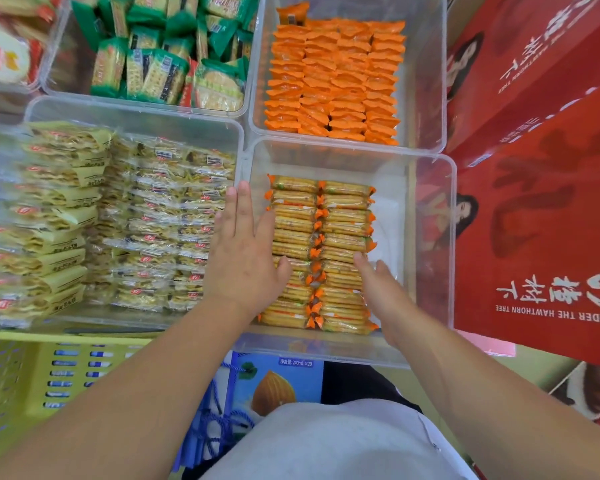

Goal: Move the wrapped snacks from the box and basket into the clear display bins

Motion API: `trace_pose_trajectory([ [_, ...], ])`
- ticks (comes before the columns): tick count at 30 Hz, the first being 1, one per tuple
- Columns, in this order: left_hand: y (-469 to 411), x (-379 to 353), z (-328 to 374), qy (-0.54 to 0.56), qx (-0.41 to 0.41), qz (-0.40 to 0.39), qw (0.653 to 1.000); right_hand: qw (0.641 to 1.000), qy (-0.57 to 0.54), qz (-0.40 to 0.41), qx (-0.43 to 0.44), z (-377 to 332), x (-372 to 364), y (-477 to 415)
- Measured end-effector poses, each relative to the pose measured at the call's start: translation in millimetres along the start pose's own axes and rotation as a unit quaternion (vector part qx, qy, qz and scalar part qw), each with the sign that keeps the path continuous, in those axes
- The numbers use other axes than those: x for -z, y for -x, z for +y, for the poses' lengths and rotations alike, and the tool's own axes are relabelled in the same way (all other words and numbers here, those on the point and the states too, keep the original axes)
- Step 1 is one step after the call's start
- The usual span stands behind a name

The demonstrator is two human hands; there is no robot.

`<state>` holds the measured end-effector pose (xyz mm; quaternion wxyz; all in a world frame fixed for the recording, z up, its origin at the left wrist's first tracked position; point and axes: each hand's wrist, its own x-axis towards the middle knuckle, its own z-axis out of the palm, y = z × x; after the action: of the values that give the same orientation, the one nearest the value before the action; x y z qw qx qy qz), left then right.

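I hold both hands flat, fingers straight, gripping nothing: left hand (244, 247) and right hand (378, 289) flank the cracker packets (343, 220), rowed in the near clear bin (433, 244). Packets judged light, slippery, brittle; grasp the long edges.

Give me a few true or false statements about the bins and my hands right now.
1. The left hand and right hand flank the cracker packs in the near right bin. True.
2. Those packs lie in three columns. False: two columns.
3. The far right bin holds green packs. False: it holds orange packs.
4. The left hand's fingers are straight. True.
5. A red box stands right of the bins. True.
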<state>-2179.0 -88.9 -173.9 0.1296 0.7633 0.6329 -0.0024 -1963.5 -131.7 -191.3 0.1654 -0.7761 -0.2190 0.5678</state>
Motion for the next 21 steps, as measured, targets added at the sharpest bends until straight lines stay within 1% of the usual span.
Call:
trace_pose_trajectory([
  [2,0,1,1,0.002,0.001,-0.004,1.000,0.998,-0.009,-0.056,0.024,3,-8,7],
  [4,1,2,1,0.004,0.001,-0.006,1.000,0.994,-0.017,-0.093,0.051,1,-12,13],
  [6,0,3,2,0.002,0.002,-0.008,1.000,0.992,-0.019,-0.109,0.062,-1,-11,14],
  [7,0,3,1,0.002,0.004,-0.009,1.000,0.993,-0.016,-0.102,0.063,-2,-8,15],
  [9,0,3,2,0.004,0.005,-0.008,1.000,0.998,-0.005,-0.044,0.050,1,-2,14],
  [10,1,4,2,0.005,0.004,-0.006,1.000,1.000,-0.001,-0.014,0.027,4,2,13],
  [11,1,3,1,0.008,0.001,-0.003,1.000,1.000,-0.001,-0.007,-0.003,7,5,12],
  [12,1,4,1,0.012,0.001,-0.002,1.000,0.999,-0.014,-0.019,-0.030,11,6,12],
  [14,1,4,1,0.019,-0.005,0.006,1.000,0.994,-0.045,-0.075,-0.062,16,6,14],
  [17,1,7,0,0.030,-0.009,-0.001,1.000,0.983,-0.110,-0.127,-0.071,16,4,16],
  [21,-2,18,0,0.036,-0.007,-0.036,0.999,0.986,-0.065,-0.150,-0.043,8,9,25],
])
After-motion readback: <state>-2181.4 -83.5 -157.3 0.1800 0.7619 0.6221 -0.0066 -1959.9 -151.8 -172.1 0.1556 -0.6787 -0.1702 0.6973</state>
